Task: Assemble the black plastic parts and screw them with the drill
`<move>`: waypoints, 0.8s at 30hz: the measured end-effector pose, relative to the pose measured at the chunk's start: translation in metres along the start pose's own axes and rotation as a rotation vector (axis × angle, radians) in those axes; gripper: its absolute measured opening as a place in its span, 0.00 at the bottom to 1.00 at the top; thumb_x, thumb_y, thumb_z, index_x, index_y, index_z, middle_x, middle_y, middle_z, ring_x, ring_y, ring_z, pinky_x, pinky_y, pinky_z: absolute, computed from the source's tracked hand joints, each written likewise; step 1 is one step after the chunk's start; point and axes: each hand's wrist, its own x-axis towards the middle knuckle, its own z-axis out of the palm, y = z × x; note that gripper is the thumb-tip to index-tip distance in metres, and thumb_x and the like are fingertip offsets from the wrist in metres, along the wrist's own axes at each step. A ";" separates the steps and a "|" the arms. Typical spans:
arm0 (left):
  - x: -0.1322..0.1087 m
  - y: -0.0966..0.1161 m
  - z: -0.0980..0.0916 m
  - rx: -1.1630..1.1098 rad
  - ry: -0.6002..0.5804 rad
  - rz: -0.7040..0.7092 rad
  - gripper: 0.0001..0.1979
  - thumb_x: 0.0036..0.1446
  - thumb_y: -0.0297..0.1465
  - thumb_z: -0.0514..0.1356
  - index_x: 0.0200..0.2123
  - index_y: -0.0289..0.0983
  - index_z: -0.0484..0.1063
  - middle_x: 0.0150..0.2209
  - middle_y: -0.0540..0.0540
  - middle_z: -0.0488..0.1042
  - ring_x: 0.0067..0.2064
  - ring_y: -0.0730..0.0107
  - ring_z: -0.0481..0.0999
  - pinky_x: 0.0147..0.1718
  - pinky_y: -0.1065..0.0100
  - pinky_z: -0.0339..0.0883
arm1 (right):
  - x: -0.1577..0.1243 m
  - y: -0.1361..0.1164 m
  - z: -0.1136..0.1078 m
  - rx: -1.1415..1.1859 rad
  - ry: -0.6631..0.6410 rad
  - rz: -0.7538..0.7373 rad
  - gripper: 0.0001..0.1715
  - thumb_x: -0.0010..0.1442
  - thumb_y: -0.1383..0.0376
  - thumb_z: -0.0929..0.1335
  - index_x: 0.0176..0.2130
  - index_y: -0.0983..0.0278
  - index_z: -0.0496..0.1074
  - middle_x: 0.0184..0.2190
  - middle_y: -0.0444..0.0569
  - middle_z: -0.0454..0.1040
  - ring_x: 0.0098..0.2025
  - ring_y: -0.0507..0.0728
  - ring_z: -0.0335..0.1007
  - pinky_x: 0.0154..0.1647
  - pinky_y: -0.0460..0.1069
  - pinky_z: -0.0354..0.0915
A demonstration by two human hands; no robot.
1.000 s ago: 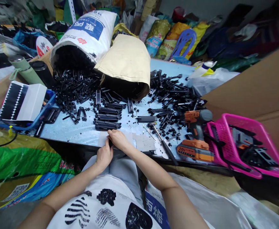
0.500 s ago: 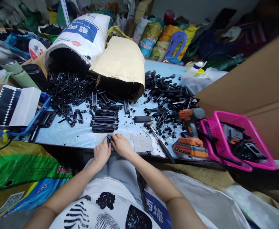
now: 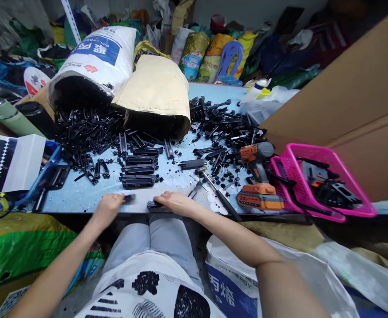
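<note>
Left hand: grasping dark piece, blurred, by bench near edge.
Right hand: over black part, same edge, touching; cannot tell if clenched.

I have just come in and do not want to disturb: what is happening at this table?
A person's left hand holds a small dark piece, blurred here. The right hand is on a black part near the front edge of the blue table. Beyond them lies a row of black assemblies. The hammer and the orange drill are to the right, in neither hand.
</note>
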 end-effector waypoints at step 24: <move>0.035 0.066 0.001 -0.415 0.100 -0.177 0.26 0.62 0.43 0.49 0.59 0.35 0.57 0.52 0.35 0.67 0.53 0.53 0.68 0.50 0.53 0.65 | -0.281 0.223 -0.090 0.031 1.012 1.688 0.30 0.64 0.57 0.60 0.55 0.78 0.64 0.52 0.80 0.62 0.58 0.67 0.57 0.51 0.67 0.52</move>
